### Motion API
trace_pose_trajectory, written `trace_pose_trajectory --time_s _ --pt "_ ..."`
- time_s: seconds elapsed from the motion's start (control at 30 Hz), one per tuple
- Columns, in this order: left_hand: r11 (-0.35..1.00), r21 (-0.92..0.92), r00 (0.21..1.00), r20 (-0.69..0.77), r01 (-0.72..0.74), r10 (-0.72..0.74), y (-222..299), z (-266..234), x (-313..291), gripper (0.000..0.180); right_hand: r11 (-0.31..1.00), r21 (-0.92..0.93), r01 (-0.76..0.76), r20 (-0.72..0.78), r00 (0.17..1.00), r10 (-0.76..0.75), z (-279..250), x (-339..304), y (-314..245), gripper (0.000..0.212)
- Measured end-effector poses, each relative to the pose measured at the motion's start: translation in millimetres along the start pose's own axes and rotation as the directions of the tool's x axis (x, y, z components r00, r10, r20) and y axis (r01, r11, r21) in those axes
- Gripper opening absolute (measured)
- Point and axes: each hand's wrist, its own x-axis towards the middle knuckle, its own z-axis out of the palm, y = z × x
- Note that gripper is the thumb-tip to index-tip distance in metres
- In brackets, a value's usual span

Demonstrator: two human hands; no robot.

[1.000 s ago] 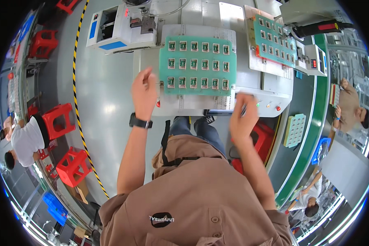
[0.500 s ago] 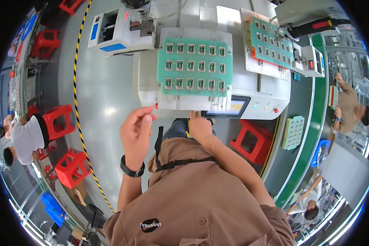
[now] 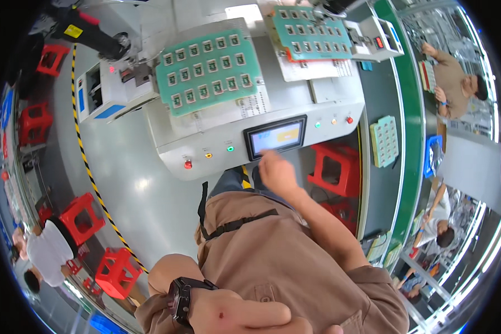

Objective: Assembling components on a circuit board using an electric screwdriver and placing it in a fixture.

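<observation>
Head camera, looking down: a touchscreen [image 3: 275,137] in a black frame is set into the sloping front of a white machine [image 3: 178,147], right of the middle of its front edge. Fixed there, it is not a thing to lift; its face looks stiff and smooth, probably slippery and breakable under a hard knock, so a light fingertip on the glass should suit it, with the frame the firmer place to press. Further back, toward the machine's left edge, lies a flat green tray [image 3: 202,58] of small circuit boards. It is likely stiff and fairly light, best held by two opposite edges, clear of the delicate boards.

The right hand [image 3: 277,171] comes in from the lower right, forearm slanting up, knuckles uppermost, fingers bent toward the screen's lower edge. It is blurred: contact cannot be told, nor whether the fingers close on anything. The left hand [image 3: 239,314], a dark watch [image 3: 181,300] at its wrist, lies across the person's front, fingers pointing right; its palm is hidden, so its grip cannot be told.
</observation>
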Motion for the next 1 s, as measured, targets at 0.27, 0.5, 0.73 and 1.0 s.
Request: trace_pose_trajectory --time_s 0.27,0.5,0.73,1.0 --pt "0.99 -0.14 1.0 -0.007 -0.022 0.021 -20.0 47.3 25.3 0.012 0.934 0.061 -0.351 -0.374 0.86 0.348 -39.7 6.1 130.8 0.06" --pt "0.981 -0.189 0.998 0.007 -0.053 0.055 -18.0 74.6 27.1 0.017 0.936 0.049 -0.348 -0.373 0.863 0.34 -29.9 11.9 160.4 0.06" --pt "0.975 -0.208 0.988 0.11 -0.081 0.106 -28.6 50.2 42.1 0.013 0.917 0.063 -0.393 -0.359 0.849 0.388 -27.1 11.7 152.1 0.06" --pt "0.971 -0.026 0.948 -0.227 -0.237 0.225 -28.1 92.3 41.2 0.014 0.895 -0.011 -0.447 -0.318 0.85 0.421 -28.3 17.0 137.7 0.062"
